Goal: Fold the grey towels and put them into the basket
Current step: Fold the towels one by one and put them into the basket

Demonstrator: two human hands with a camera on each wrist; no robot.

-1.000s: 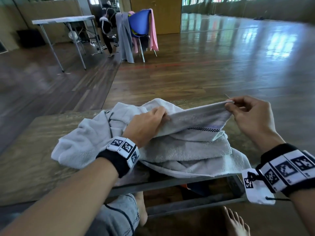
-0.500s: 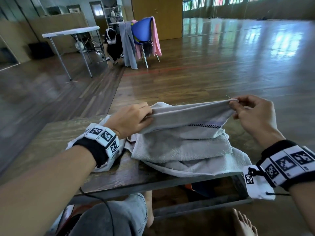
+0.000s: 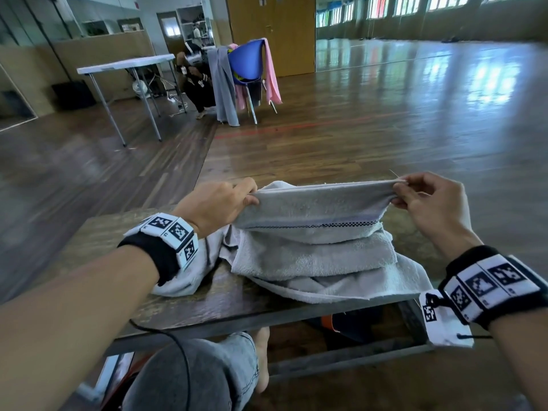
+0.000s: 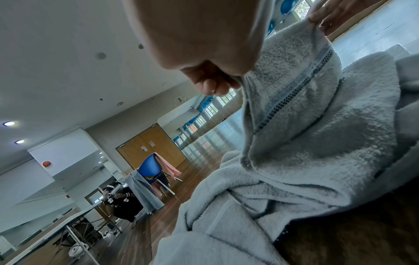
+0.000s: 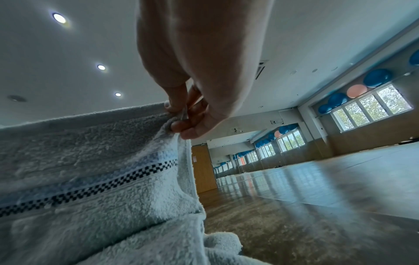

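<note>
A low, worn wooden table (image 3: 98, 247) is seen in the near part of the scene. On it a heap of grey terry towels (image 3: 314, 262) is piled, toward the right. The top grey towel with a black checked stripe (image 3: 320, 207) is held raised and stretched above the heap. Its left end is gripped by the curled fingers of the left hand (image 3: 218, 203); its right corner is pinched between thumb and fingertips of the right hand (image 3: 430, 200).
</note>
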